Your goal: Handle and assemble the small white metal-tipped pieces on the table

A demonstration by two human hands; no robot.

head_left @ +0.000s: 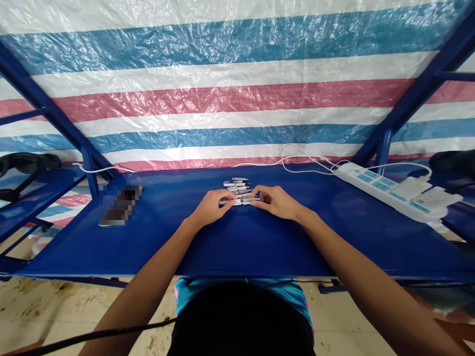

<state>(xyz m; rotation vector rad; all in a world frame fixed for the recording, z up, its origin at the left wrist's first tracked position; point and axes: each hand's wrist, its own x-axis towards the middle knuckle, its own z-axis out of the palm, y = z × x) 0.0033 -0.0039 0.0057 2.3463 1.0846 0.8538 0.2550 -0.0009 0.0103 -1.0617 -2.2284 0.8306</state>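
Both hands meet over a small group of pens near the middle of the blue table (148, 247). My left hand (211, 206) pinches the left end of a grey and white pen (243, 201) between thumb and fingers. At its right end, my right hand (277, 201) closes thumb and fingers on the same pen, which lies crosswise. Just beyond it, several more pens (237, 185) rest side by side, pointing roughly left to right. Fingertips partly cover the ends of the nearest pens.
A white power strip (386, 190) with chargers plugged in lies at the right, its white cable (315, 163) running along the back. A blurred-out phone-like object (120, 207) lies at the left. Blue metal posts (89, 173) and a striped plastic sheet (222, 104) bound the table.
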